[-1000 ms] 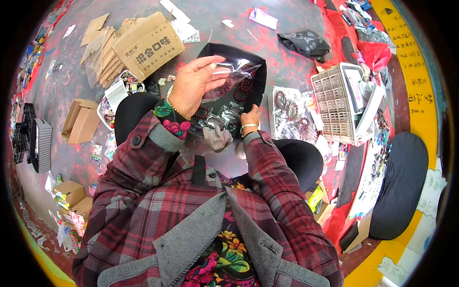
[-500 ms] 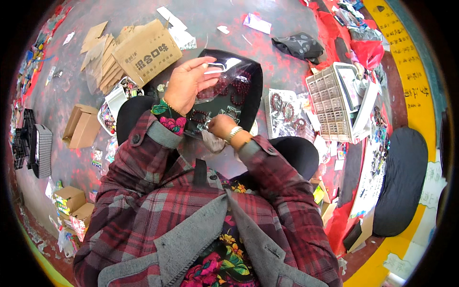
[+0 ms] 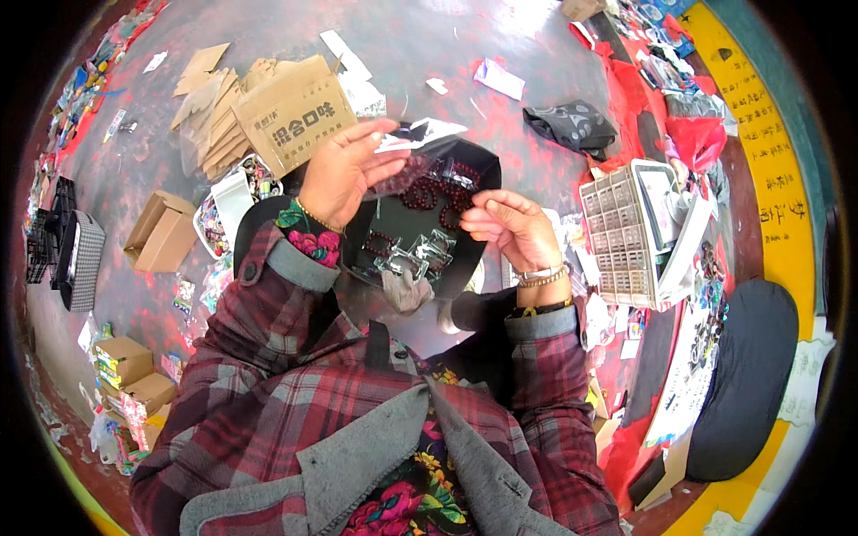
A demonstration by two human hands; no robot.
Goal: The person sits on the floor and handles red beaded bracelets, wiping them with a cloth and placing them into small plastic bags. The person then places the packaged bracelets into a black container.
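Observation:
On my lap rests a black tray point(image 3: 485, 161) holding dark red beaded bracelets point(image 3: 424, 192) and several small clear packets point(image 3: 420, 253). My left hand point(image 3: 344, 179) is closed over the tray's far left side, pinching a clear plastic bag with a white top strip point(image 3: 433, 134). Above the tray's right edge, my right hand point(image 3: 518, 232) has its fingers bent together beside the dark red beads. Whether anything is between those fingertips is too small to make out. A crumpled grey cloth point(image 3: 407, 293) hangs at the tray's near edge.
Beyond my left hand lie flattened cardboard point(image 3: 299, 116) and a white container of small items point(image 3: 234, 201). An open carton point(image 3: 161, 232) stands further left. To the right are a beige plastic basket point(image 3: 617, 237), a black patterned bag point(image 3: 572, 129) and a black cushion point(image 3: 746, 384).
My right hand has moved from the packets and grey cloth out to the tray's right side. My left hand stays raised with the bag, whose white strip now extends further right.

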